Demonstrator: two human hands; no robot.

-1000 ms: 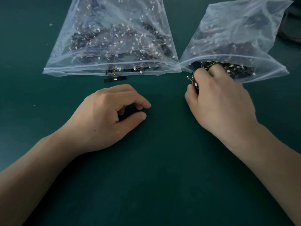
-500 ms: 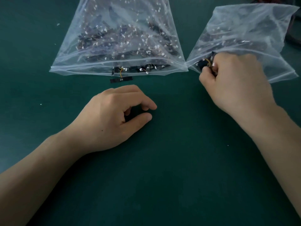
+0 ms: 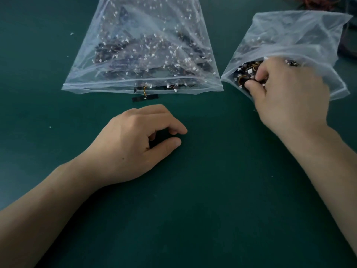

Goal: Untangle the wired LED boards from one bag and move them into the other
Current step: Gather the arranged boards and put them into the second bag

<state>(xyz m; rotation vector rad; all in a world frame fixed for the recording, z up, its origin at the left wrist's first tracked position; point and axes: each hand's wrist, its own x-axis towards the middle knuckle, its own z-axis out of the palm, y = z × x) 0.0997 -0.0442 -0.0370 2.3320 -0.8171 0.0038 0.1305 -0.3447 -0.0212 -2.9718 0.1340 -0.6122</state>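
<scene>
The right hand [image 3: 289,99] is pinching wired LED boards [image 3: 246,71] inside the right bag [image 3: 289,35]. The left hand [image 3: 133,144] is resting loosely curled, empty, on the table [image 3: 212,190].

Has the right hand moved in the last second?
Yes. The right hand has pushed deeper into the mouth of the right bag, away from the person, and grips wired LED boards there.

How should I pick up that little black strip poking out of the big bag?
Pinch the black strip at one bare end, across its narrow width, coming from above on the near side. It lies flat on the table just outside the big bag mouth, and its yellow wire joins at the middle and runs back inside, so the ends are free. Lift gently.
</scene>
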